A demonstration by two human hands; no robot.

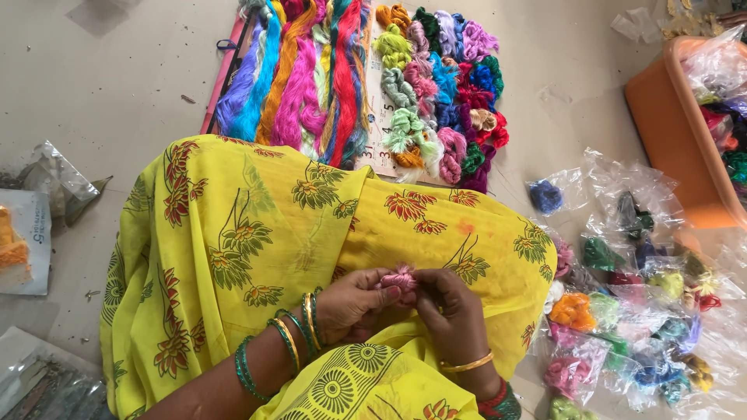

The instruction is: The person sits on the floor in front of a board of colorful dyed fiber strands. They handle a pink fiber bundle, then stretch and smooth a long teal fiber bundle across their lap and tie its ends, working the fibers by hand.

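Fingers of the left hand (pixel 354 303) and right hand (pixel 451 307) are pinching a small pink thread tuft (pixel 398 278) between them above the yellow floral cloth (pixel 233 233), while bagged thread bundles (pixel 622 311) are lying on the floor (pixel 117 85) nearby.

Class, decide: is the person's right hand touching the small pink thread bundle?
Touching. The head view shows the right hand with its fingertips pinching the pink thread bundle, which the left hand also grips from the other side.
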